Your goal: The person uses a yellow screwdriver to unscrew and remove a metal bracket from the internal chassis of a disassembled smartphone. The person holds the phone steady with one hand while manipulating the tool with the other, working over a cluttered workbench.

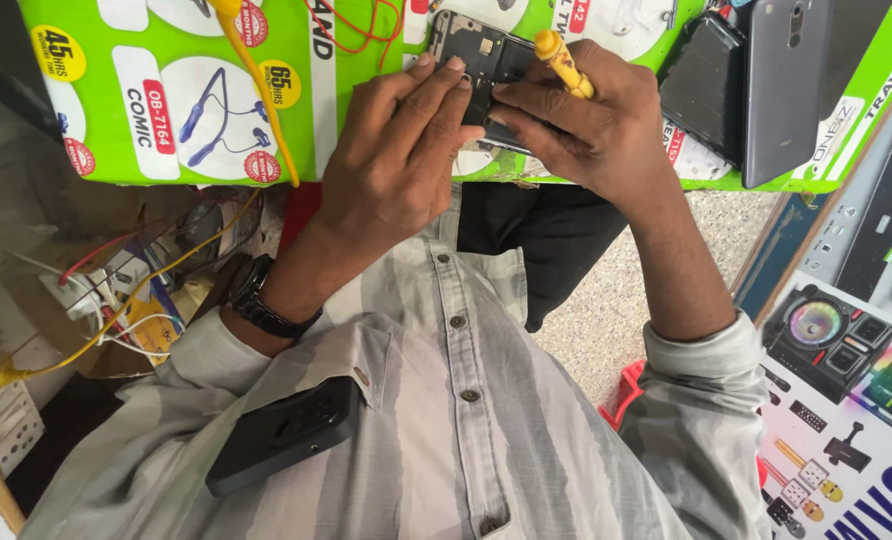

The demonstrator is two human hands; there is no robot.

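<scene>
While in 2 hands (pixel 396 150) (pixel 576 125), 1 phone (pixel 481 50)

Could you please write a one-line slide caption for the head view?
Left hand steadies an opened phone while right hand holds a yellow screwdriver over it.

My shirt (pixel 486 420) is pale grey with broad darker grey stripes and grey buttons. Against it, in the chest pocket, sits a black phone (pixel 284 432). Above the shirt, my right hand (pixel 576 125) grips a yellow screwdriver (pixel 564 62); my left wrist wears a black watch (pixel 261 300). Beyond them lies a bright green mat (pixel 166 100) with white panels, crossed by a yellow cable (pixel 256 80).
</scene>
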